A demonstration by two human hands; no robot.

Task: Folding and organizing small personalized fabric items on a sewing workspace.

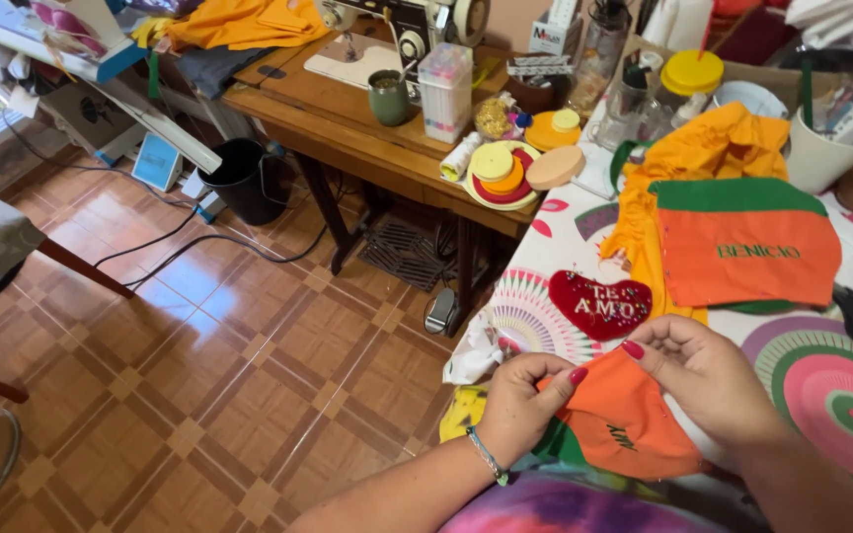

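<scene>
left hand (520,405): curled up tight, thumb and fingers pinching the left edge of the small orange fabric piece (629,419)
right hand (708,370): fingers bent in narrow, pinching the top edge of that same piece
orange fabric piece: stretched between both hands, hanging mostly below the right one, some dark stitching on it
red heart (601,303): on the patterned tablecloth (535,316) just above the hands, not touching
orange-and-green garment (742,242): further up past the right hand

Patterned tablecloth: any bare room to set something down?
Some. A strip of tablecloth left of the red heart, and the round pattern right of the right hand. Both hands, left hand too, pinch the small orange cloth. Crowded: the back edge, jars and cups.
</scene>
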